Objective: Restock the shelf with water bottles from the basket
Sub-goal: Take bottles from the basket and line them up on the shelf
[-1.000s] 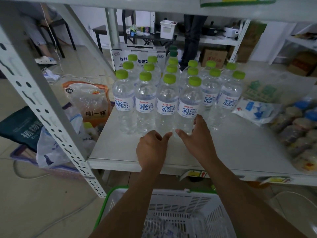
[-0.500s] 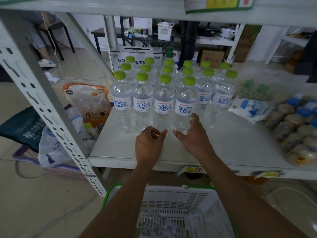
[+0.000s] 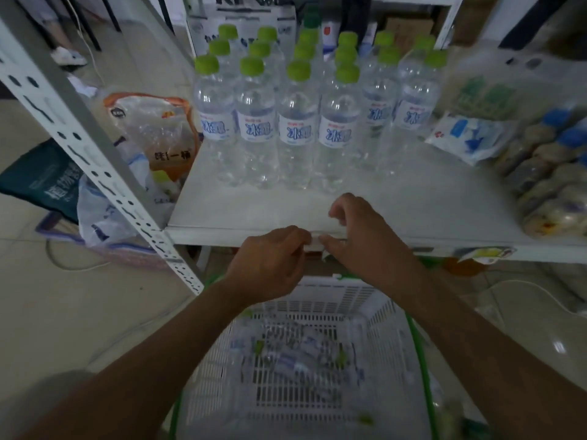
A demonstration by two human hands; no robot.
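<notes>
Several clear water bottles (image 3: 297, 122) with green caps stand in rows on the white shelf (image 3: 397, 211). Below the shelf is a white slatted basket (image 3: 317, 312) with a green rim; more bottles (image 3: 295, 354) lie blurred in its bottom. My left hand (image 3: 270, 265) hovers at the shelf's front edge above the basket, fingers curled, holding nothing. My right hand (image 3: 362, 236) is beside it, slightly over the shelf edge, fingers bent and empty. Both hands are apart from the bottles.
A perforated metal shelf post (image 3: 95, 160) slants down on the left. Plastic bags (image 3: 152, 134) sit on the floor behind it. Packets (image 3: 470, 138) and wrapped snack packs (image 3: 552, 185) fill the shelf's right side. A carton (image 3: 241, 23) stands behind the bottles.
Both hands have drawn back from the front row of bottles to the shelf's front edge. The view has tilted down, showing more of the basket.
</notes>
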